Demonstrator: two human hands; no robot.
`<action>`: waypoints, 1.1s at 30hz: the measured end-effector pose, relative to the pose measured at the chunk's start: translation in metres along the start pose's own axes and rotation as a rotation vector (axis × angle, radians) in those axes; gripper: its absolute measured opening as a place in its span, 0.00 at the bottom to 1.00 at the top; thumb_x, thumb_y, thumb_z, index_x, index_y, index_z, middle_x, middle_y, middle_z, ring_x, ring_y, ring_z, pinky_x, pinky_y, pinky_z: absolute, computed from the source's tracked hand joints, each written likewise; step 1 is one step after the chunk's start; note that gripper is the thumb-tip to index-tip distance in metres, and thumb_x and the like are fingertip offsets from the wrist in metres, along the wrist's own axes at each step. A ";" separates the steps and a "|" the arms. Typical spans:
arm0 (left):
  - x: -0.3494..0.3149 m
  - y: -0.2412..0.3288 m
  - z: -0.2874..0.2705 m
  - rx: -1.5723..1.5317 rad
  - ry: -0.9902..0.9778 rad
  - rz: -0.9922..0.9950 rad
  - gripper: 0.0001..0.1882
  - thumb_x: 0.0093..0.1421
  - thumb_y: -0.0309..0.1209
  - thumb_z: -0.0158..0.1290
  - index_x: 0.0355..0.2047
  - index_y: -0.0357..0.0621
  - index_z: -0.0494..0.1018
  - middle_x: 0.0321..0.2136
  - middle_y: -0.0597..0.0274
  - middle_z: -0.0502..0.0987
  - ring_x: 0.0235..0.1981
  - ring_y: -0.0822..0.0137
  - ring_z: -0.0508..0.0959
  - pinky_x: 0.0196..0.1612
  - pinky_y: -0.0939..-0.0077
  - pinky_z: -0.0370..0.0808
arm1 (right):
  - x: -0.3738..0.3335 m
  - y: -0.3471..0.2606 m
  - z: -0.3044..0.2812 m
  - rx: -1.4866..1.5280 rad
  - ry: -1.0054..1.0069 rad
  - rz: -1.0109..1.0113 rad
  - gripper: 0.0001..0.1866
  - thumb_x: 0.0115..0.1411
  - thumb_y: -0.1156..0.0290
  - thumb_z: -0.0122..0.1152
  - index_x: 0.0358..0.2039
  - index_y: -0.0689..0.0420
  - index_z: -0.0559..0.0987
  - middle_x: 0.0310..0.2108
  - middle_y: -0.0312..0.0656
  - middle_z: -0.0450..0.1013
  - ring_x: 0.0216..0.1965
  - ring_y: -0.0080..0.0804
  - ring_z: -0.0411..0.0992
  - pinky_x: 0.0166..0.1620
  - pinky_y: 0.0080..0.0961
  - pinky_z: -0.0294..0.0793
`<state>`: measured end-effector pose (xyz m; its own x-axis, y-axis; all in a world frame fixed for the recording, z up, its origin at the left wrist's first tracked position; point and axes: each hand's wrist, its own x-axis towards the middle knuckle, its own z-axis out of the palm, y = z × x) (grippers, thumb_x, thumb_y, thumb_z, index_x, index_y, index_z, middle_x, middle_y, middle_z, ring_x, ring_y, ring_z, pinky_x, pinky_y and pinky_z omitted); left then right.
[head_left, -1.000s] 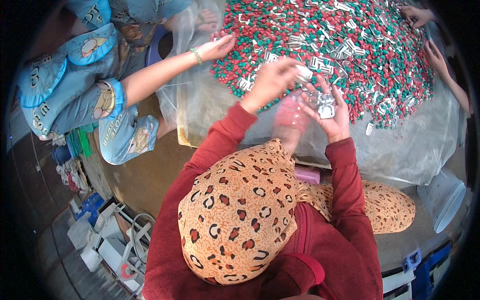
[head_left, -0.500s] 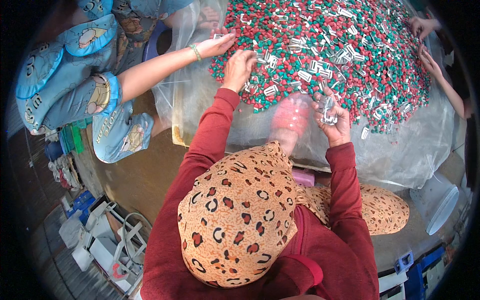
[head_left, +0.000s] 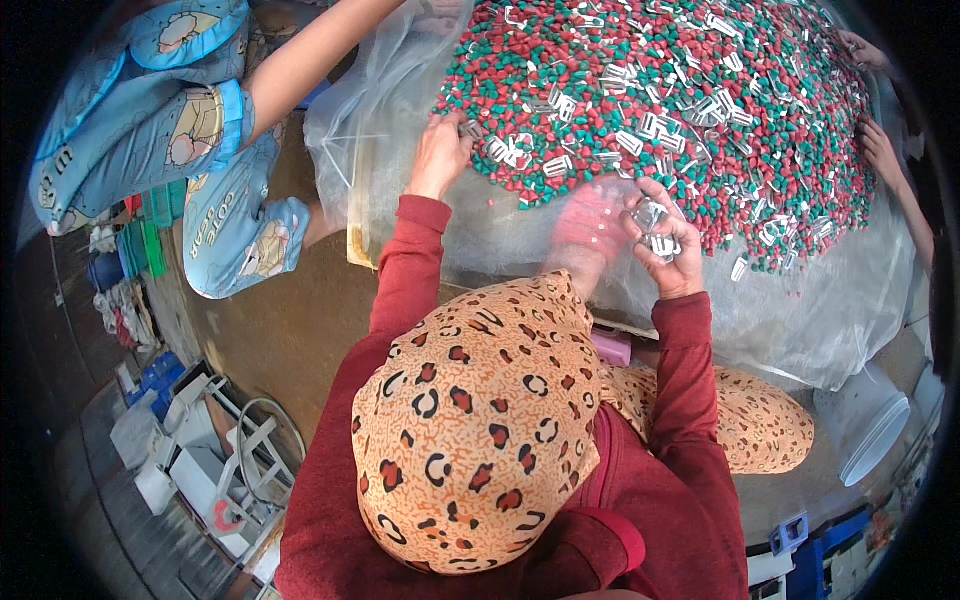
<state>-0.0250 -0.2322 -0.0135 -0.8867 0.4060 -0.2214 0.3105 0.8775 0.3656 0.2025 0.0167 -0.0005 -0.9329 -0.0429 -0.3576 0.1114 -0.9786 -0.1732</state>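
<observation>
A broad heap of small red and green cone-shaped pieces (head_left: pixel 560 90) covers the sheet before me, with shiny rectangular frame-like clips (head_left: pixel 655 130) scattered through it. At the heap's near left edge, my left hand (head_left: pixel 437 160) is closed in a pinch, a small silvery clip (head_left: pixel 471 130) showing at its fingertips. My right hand (head_left: pixel 675 255), palm up at the near edge, curls around several shiny clear-and-silver clips (head_left: pixel 655 222). Under the clear sheet between my hands shows a pinkish-red shape (head_left: pixel 590 222).
Clear plastic sheeting (head_left: pixel 800 320) drapes over the near edge. A co-worker's arm (head_left: pixel 310 65) in a blue patterned sleeve reaches in at the left; another person's hands (head_left: pixel 880 150) touch the heap's right side. A whitish bucket (head_left: pixel 870 430) stands at lower right.
My left hand has drawn left and slightly down to the heap's edge. My right hand stays nearly in place, still holding clips. The left co-worker's arm has swung up and away from the heap.
</observation>
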 end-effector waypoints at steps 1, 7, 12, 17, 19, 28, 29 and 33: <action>-0.010 0.009 0.000 0.036 0.131 0.040 0.18 0.49 0.29 0.57 0.42 0.43 0.73 0.40 0.54 0.73 0.42 0.54 0.72 0.46 0.61 0.70 | 0.001 -0.002 0.001 0.033 0.012 -0.007 0.22 0.54 0.74 0.48 0.50 0.63 0.65 0.39 0.52 0.64 0.32 0.35 0.62 0.11 0.13 0.64; -0.026 0.008 0.025 -0.109 -0.009 0.291 0.23 0.45 0.28 0.62 0.43 0.44 0.71 0.38 0.55 0.69 0.41 0.54 0.71 0.43 0.64 0.71 | 0.005 -0.004 0.000 0.083 0.021 -0.046 0.16 0.65 0.63 0.43 0.41 0.64 0.71 0.38 0.52 0.66 0.30 0.34 0.67 0.11 0.12 0.61; -0.013 0.007 0.020 -0.255 0.056 0.105 0.16 0.48 0.28 0.59 0.36 0.37 0.69 0.31 0.49 0.72 0.34 0.52 0.74 0.38 0.62 0.72 | 0.009 0.002 -0.001 0.071 0.005 -0.011 0.17 0.66 0.64 0.40 0.46 0.64 0.69 0.37 0.54 0.69 0.21 0.36 0.69 0.10 0.16 0.62; -0.035 0.001 0.026 -0.851 -0.023 -0.117 0.08 0.51 0.25 0.51 0.28 0.34 0.65 0.24 0.55 0.72 0.19 0.65 0.76 0.19 0.73 0.73 | 0.007 0.006 0.017 0.060 0.172 -0.016 0.22 0.64 0.64 0.43 0.54 0.64 0.65 0.43 0.54 0.70 0.38 0.48 0.74 0.29 0.34 0.80; -0.048 0.005 0.031 -0.985 -0.071 -0.148 0.06 0.54 0.24 0.52 0.27 0.33 0.67 0.24 0.57 0.72 0.20 0.69 0.75 0.16 0.79 0.73 | 0.009 0.010 0.019 0.037 0.164 -0.020 0.24 0.63 0.64 0.44 0.56 0.63 0.63 0.45 0.53 0.69 0.43 0.50 0.72 0.36 0.43 0.79; -0.027 0.040 0.060 -0.270 0.063 0.113 0.12 0.49 0.31 0.60 0.27 0.35 0.73 0.28 0.48 0.75 0.30 0.54 0.76 0.35 0.63 0.72 | 0.007 0.016 0.014 0.024 0.069 0.056 0.19 0.62 0.63 0.49 0.48 0.63 0.69 0.38 0.47 0.69 0.30 0.36 0.70 0.18 0.20 0.69; -0.024 0.044 0.056 -0.334 0.054 0.110 0.11 0.48 0.31 0.61 0.26 0.36 0.73 0.27 0.49 0.75 0.30 0.54 0.76 0.34 0.64 0.72 | 0.008 0.015 0.014 0.045 0.056 0.060 0.19 0.62 0.63 0.49 0.48 0.63 0.70 0.37 0.46 0.69 0.27 0.33 0.68 0.16 0.18 0.66; -0.021 0.062 0.009 -0.474 0.137 0.097 0.09 0.48 0.29 0.60 0.26 0.38 0.73 0.22 0.54 0.74 0.26 0.60 0.76 0.32 0.68 0.72 | 0.005 0.011 0.009 0.162 -0.057 0.049 0.17 0.60 0.68 0.49 0.47 0.62 0.70 0.36 0.46 0.68 0.25 0.29 0.65 0.14 0.15 0.62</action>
<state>0.0162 -0.1844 0.0060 -0.9082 0.4148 -0.0562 0.2324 0.6114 0.7564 0.1962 0.0042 0.0040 -0.9461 -0.0984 -0.3086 0.1051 -0.9945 -0.0049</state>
